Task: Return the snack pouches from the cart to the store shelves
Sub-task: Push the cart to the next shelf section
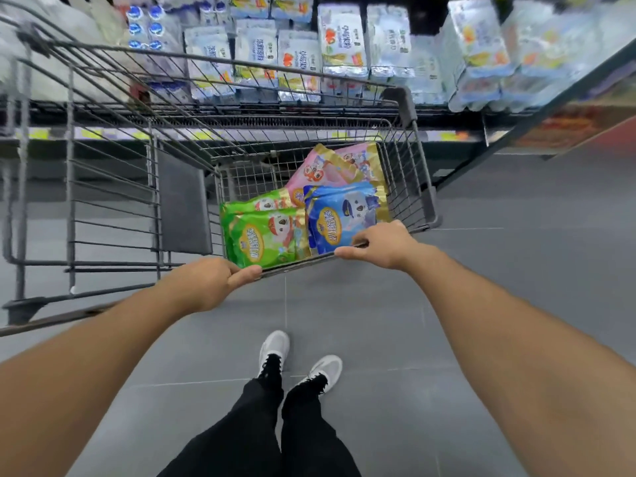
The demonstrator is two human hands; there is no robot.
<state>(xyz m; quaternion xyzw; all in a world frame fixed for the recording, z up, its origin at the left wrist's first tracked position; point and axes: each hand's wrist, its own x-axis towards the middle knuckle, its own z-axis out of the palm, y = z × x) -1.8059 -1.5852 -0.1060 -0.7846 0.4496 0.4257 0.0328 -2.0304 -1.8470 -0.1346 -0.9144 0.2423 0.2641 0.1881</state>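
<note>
A grey wire cart (406, 173) stands in front of me with snack pouches lying in its basket. A green pouch (261, 235) lies at the near left, a blue pouch (344, 215) at the near right, and a pink pouch (320, 170) behind them. My left hand (210, 280) is shut on the cart's near bar (299, 261) at its left end. On the same bar's right end my right hand (382, 244) is closed too. Both arms are stretched forward.
Store shelves (309, 111) run across the top, filled with pale blue and white packs (340, 39). A second, larger wire cart (113, 187) stands to the left, touching mine. Grey floor tiles (516, 270) lie below, with my legs and white shoes (299, 363) behind the cart.
</note>
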